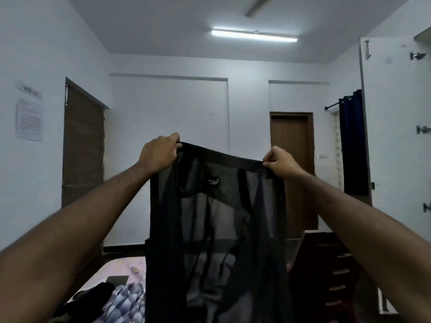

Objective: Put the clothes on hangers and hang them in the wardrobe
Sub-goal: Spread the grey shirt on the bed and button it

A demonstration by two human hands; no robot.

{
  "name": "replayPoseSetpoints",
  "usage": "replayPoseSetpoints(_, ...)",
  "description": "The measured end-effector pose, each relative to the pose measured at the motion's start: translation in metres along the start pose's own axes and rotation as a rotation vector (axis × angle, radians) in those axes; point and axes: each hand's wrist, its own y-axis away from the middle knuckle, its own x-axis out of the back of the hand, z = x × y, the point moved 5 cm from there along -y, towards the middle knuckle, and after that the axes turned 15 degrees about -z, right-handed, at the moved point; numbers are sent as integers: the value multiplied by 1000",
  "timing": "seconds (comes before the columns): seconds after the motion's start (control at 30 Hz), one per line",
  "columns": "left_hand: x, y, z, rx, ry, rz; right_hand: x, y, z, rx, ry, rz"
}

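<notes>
Head camera looked across a bedroom with both arms raised. The left hand was closed, pinching one top corner of a sheer black garment, and the right hand was closed in the same way on the other top corner. The garment hung stretched between the two hands, well above the bed, with a small label showing near its top edge. Lower left, a blue-and-white patterned cloth and a dark piece of clothing lay on the pink bedsheet. At the right edge stood an open white wardrobe door. Beneath it was dark wooden furniture, too dim to identify.
</notes>
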Motion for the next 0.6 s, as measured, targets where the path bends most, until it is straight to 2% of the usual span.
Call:
replayPoseSetpoints(0.07, 4, 0, 2, -71, -6, -28, 1, 0, -17, 93, 118, -56)
replayPoseSetpoints(0.13, 6, 1, 9, -204, -34, -74, -10, 4, -41, 195, 414, -287)
replayPoseSetpoints(0.2, 4, 7, 18, -311, -147, -133, -28, 10, -54, 180, 741, -488)
replayPoseSetpoints(0.23, 1, 8, 23, -342, -251, -149, -34, 12, -57, 133, 860, -523)
replayPoseSetpoints(0.3, -7, 9, 30, -355, -434, -196, -40, 13, -59, 42, 981, -466)
replayPoseSetpoints(0.33, -12, 7, 33, -331, -450, -251, -42, 13, -59, 9, 988, -434)
replayPoseSetpoints(0.47, -33, -2, 37, -292, -216, -560, -37, 7, -65, -2, 874, -405)
replayPoseSetpoints(0.53, -38, 5, 38, -432, -332, -700, -26, 6, -63, 23, 937, -400)
replayPoseSetpoints(0.57, -39, 13, 37, -533, -487, -703, -21, 8, -61, 44, 1024, -361)
replayPoseSetpoints(0.6, -38, 19, 36, -639, -660, -633, -16, 11, -57, 83, 1169, -283)
